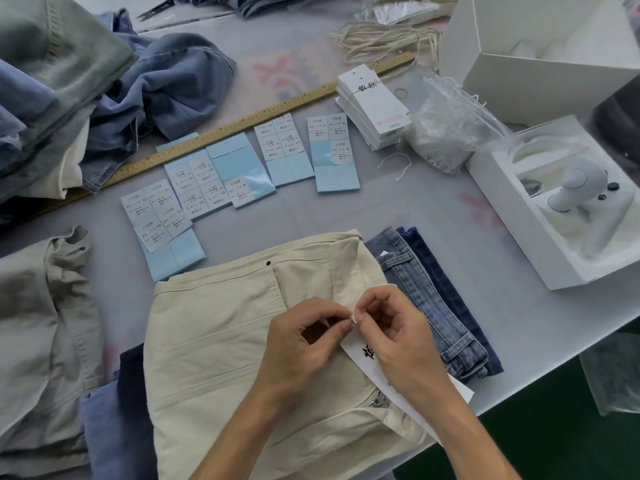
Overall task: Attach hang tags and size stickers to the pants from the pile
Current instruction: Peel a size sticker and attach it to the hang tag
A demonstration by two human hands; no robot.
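a long wooden ruler (242,123) lies slantwise across my table (433,216); small scissors (154,10) sit at the far edge, and an open white box (540,216) with a white device (575,188) sits at my right

- Two bare forearms are showing from the bottom edge of the head view, with no sleeve covering either one up to the frame's edge.
- The left hand (301,344) is wearing no glove, ring or wristband.
- The right hand (398,337) is likewise wearing nothing on the fingers or wrist.
- The fingernails are showing short and unpainted.
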